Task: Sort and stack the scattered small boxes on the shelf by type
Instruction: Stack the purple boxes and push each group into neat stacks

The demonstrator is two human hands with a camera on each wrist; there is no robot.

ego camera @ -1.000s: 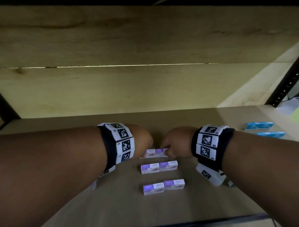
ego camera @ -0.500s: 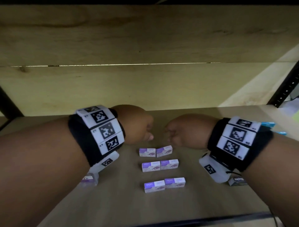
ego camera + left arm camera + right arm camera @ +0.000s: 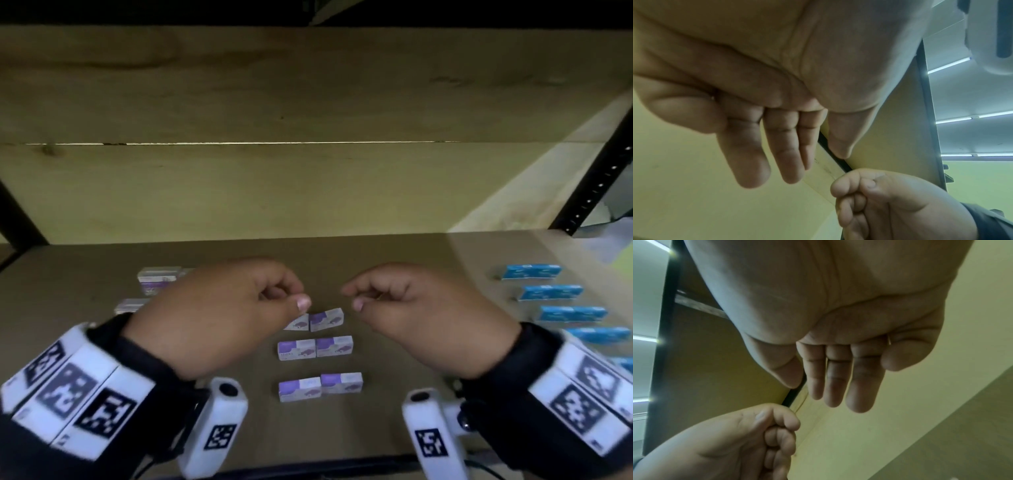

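A pale wooden back panel fills the upper half of the head view, crossed by a thin bright horizontal seam. A black perforated metal upright slants down at the right edge. In the left wrist view, fluorescent ceiling tubes glow at the right.

Head view looks down onto shelf; wrist views close, upward, share hands.
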